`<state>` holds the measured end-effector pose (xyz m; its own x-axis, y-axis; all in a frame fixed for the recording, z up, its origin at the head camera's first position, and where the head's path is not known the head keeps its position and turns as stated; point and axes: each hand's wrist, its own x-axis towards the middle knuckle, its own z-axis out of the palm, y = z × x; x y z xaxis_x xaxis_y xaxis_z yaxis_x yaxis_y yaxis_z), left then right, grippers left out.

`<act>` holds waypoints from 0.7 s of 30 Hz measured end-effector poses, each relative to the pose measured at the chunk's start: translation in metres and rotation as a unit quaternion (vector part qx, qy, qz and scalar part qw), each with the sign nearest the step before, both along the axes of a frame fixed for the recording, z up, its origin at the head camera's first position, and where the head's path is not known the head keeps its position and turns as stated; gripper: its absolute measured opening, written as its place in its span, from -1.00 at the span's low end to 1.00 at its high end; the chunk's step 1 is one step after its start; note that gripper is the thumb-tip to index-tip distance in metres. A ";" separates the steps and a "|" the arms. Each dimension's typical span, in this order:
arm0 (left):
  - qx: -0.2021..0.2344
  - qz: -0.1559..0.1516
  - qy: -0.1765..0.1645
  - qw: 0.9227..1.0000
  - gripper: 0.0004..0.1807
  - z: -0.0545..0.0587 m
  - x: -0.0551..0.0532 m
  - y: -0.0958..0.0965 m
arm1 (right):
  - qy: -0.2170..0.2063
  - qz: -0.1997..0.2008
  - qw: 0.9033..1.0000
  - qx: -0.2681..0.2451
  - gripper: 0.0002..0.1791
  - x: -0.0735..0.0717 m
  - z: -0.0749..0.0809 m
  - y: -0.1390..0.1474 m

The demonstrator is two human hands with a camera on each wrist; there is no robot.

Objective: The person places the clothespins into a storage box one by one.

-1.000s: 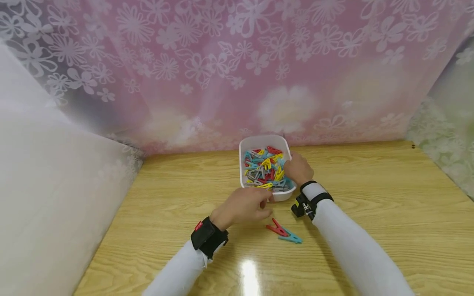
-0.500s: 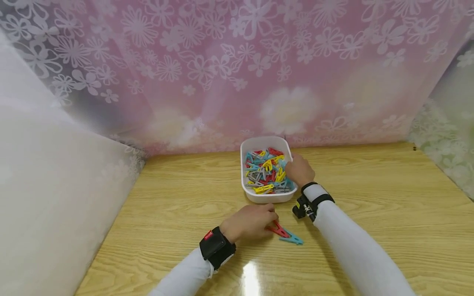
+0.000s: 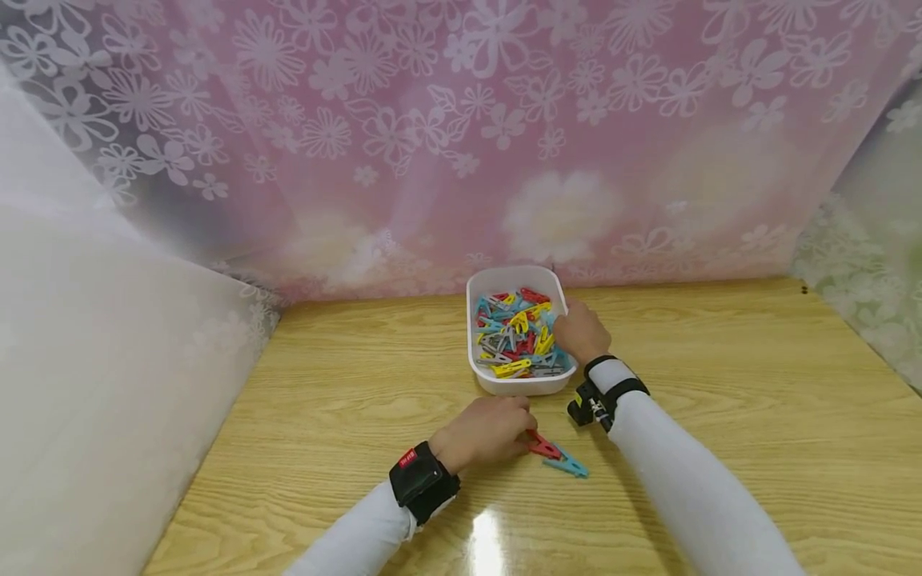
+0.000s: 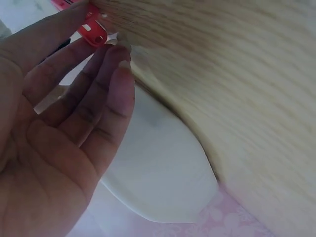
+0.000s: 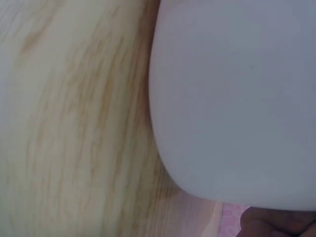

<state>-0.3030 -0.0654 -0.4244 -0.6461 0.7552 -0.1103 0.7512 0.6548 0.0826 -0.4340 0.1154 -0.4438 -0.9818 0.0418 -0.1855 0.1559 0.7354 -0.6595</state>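
Observation:
My left hand (image 3: 486, 432) pinches the end of a red clothespin (image 3: 543, 446) between thumb and forefinger, just in front of a white plastic tub (image 3: 522, 388). In the left wrist view, the red clothespin (image 4: 94, 34) shows at the fingertips, while the other fingers curl loosely below. A light-blue clothespin (image 3: 567, 462) lies on the table against the red one's far end. My right hand (image 3: 582, 330) grips the tub's right rim, its fingers on the outside wall. Inside the tub is a pile of red, yellow, blue and grey clothespins (image 3: 515, 332).
The wooden table (image 3: 346, 368) backs onto a pink flowered cloth (image 3: 403, 160), close behind the tub. White cloth (image 3: 94, 320) hangs along the left side, and a pale green flowered cloth (image 3: 864, 256) along the right. The right wrist view is mostly the tub's wall (image 5: 232, 108).
My left hand has moved from the tub's front rim down and towards me to the red clothespin and taken hold of it. The right hand stays at the rim.

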 end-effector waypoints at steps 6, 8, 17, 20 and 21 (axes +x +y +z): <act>0.002 0.009 -0.015 1.000 -0.89 0.004 -0.002 -0.003 | 0.001 0.001 1.000 -0.002 -0.44 0.001 -0.001 0.000; 0.004 0.015 -0.024 1.000 -0.89 0.010 -0.002 -0.005 | 0.001 0.000 1.000 -0.003 -0.44 0.001 -0.001 0.000; 0.030 0.027 -0.007 0.999 -0.74 0.043 -0.002 -0.014 | 0.006 0.000 1.000 0.002 -0.45 0.000 -0.003 0.001; 0.046 0.025 -0.004 0.999 -0.76 0.047 -0.003 -0.016 | 0.005 -0.001 1.000 -0.002 -0.45 0.000 -0.003 0.001; 0.052 0.024 -0.002 0.998 -0.76 0.048 -0.004 -0.017 | 0.004 0.000 1.000 -0.004 -0.45 0.000 -0.004 0.001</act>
<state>-0.3070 -0.0823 -0.3763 -0.6818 0.7307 -0.0356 0.7185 0.6779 0.1555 -0.4344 0.1161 -0.4475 -0.9832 0.0407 -0.1781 0.1509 0.7303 -0.6663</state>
